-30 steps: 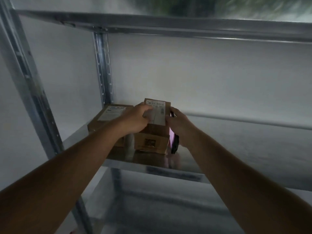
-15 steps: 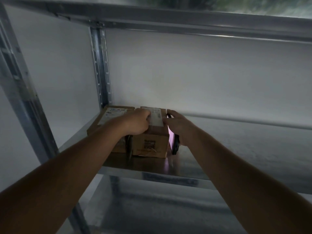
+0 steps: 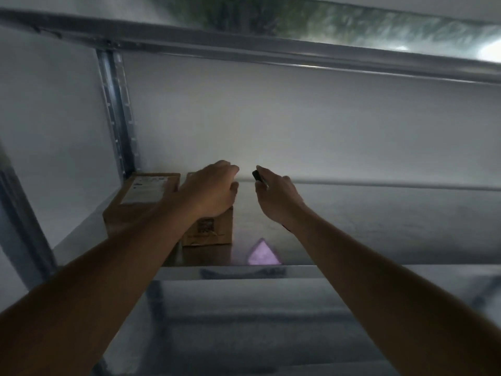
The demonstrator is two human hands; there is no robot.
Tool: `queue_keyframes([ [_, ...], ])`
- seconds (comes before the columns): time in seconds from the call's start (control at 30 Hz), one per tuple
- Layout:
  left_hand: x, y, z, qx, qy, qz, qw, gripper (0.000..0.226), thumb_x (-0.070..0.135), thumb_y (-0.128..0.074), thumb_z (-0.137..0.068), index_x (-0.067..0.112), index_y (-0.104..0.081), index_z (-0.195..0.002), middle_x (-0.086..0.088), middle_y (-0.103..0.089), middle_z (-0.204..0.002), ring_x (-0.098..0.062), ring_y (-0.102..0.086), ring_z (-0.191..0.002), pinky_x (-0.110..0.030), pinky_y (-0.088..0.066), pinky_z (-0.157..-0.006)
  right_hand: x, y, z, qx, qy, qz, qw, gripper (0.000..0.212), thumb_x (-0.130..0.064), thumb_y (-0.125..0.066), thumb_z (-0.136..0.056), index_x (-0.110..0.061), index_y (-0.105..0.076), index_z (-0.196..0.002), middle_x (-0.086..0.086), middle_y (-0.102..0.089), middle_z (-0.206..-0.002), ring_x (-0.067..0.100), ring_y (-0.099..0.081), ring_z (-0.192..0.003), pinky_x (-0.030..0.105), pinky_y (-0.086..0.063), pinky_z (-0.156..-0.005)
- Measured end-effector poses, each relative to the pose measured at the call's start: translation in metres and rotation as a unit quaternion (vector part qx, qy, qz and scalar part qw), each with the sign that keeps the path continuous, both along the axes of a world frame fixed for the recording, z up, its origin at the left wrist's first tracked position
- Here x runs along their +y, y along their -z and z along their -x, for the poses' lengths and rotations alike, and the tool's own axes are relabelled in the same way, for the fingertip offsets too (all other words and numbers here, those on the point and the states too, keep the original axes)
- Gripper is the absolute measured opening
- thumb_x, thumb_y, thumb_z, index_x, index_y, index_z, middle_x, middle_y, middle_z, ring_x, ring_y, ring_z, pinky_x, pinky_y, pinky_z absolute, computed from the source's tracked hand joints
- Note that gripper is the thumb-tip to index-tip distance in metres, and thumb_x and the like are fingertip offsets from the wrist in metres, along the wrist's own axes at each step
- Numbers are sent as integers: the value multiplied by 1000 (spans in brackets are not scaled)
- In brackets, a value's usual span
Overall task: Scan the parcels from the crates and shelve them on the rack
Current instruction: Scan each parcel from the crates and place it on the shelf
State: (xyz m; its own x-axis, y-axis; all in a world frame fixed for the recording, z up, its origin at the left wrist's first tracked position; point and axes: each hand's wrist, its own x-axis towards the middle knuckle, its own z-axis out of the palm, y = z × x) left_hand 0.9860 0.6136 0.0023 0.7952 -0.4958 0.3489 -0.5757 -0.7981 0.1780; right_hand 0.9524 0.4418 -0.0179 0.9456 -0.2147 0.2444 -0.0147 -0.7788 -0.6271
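Left hand [image 3: 210, 191] rests on parcel [image 3: 207, 230], fingers loosely curled over top, not clamping. Parcel on shelf [image 3: 379, 229], just beside second parcel [image 3: 141, 196]. Right hand [image 3: 273, 196] grips dark scanner [image 3: 259, 177]. Advice: nudge parcel flush, lift straight off.

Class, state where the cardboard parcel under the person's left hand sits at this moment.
In the head view, the parcel sits on the metal shelf left of centre, beside a second parcel nearer the rear upright.
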Motion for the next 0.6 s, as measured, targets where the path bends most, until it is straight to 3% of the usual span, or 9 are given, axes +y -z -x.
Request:
queue_keyframes([
  [0.17,-46,4,34,-29,61,-29,997,50,39,-44,-111,10,-47,-152,-13,-48,-156,-32,-49,-140,-50,-46,-111,-37,0,58,-7,85,128,988,47,-42,-36,-114,-44,-32,-160,13,-46,-144,47,-60,-116,49,-52,-93],
  [0.33,-96,2,88,-57,101,-55,992,62,54,-37,-109,14,-40,-156,-13,-42,-161,-35,-45,-142,-53,-46,-110,-86,1,124,-16,156,185,970,50,-43,-38,-113,-46,-27,-162,11,-44,-147,48,-56,-118,51,-48,-94],
  [0.6,-207,4,197,-74,181,-62,979,61,56,-39,-107,12,-48,-149,-11,-49,-155,-32,-50,-138,-49,-47,-109,-193,4,260,0,228,207,951,50,-42,-38,-113,-45,-28,-162,11,-45,-143,47,-58,-114,51,-50,-96],
])
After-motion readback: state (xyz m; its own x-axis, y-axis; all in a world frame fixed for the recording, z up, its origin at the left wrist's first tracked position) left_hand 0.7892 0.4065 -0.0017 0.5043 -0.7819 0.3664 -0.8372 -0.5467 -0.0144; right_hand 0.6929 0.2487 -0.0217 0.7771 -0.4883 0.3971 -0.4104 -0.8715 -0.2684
